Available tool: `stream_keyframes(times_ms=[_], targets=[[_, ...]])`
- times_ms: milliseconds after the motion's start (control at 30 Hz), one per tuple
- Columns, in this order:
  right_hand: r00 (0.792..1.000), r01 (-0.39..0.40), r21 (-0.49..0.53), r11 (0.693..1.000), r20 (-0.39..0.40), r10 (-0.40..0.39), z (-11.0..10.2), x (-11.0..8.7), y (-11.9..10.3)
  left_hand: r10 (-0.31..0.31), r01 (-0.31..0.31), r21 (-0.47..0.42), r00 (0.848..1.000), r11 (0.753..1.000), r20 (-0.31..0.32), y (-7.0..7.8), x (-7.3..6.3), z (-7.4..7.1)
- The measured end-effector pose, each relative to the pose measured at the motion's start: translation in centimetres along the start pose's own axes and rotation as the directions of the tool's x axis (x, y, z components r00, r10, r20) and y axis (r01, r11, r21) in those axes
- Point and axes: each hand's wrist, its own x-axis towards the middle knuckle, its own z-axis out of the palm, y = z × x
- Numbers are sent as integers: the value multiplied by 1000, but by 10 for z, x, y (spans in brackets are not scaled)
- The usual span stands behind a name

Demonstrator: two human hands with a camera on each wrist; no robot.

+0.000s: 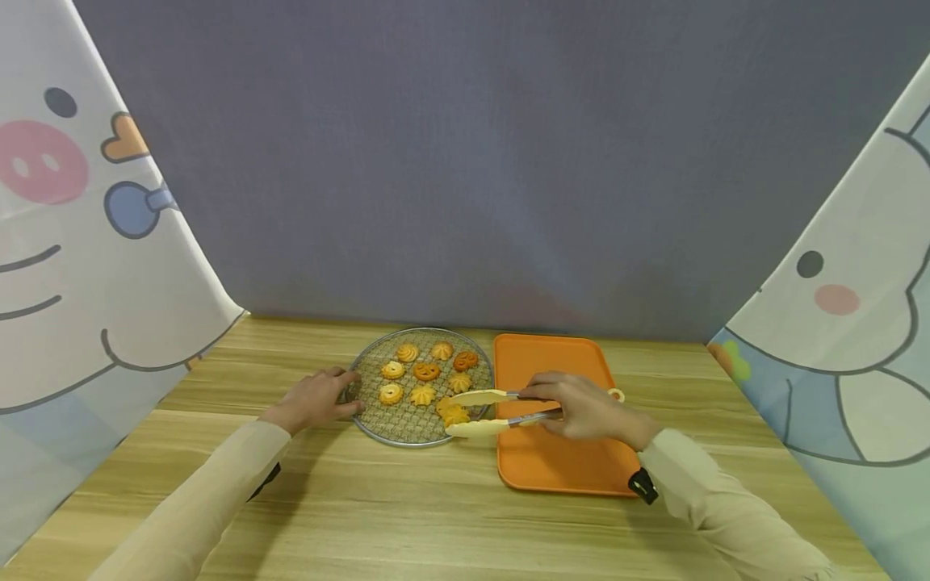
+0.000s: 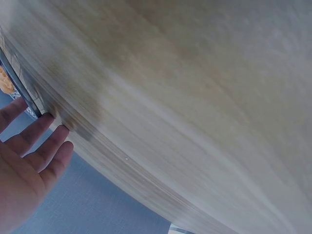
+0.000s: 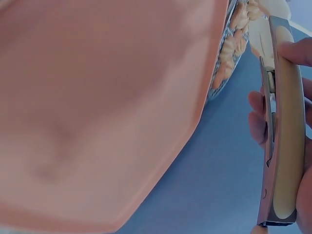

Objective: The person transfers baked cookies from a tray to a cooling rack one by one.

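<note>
My right hand (image 1: 581, 406) grips a pair of tongs (image 3: 287, 126) with metal arms and cream tips. The spread tong tips reach over the right front of a round wire rack (image 1: 407, 428), with golden cookies (image 1: 452, 411) lying between them. Several more cookies (image 1: 423, 394) sit on the rack, some flower-shaped, some ring-like, some pretzel-shaped. At the rack's left rim rests my left hand (image 1: 314, 400), its fingers loosely extended and spread. The left wrist view shows those fingertips (image 2: 61, 130) right beside the dark rim.
An orange tray (image 1: 559, 464) lies just right of the rack, under my right hand. Both stand on a wood-grain table (image 1: 378, 516). A grey wall panel (image 1: 465, 161) rises behind, and cartoon-printed sheets (image 1: 80, 307) flank both sides.
</note>
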Motion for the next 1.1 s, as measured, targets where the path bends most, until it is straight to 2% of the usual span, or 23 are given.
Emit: stream_keyframes(times_ms=[300,633,800,1100], targets=[[999,54,-3,999,7,-54,11,23,-7,-5,5,0,1000,1000,-1,1,-1,0],[998,22,1,1000,55,-22,20,45,-16,6,-6,3,1000,1000,-12,0,0,2],[997,-3,0,1000,81,3,26,52,-16,9,-9,-1,1000,1000,-14,0,0,2],[997,8,5,1000,76,-8,36,56,-13,4,-4,-8,1000,1000,-5,0,0,0]])
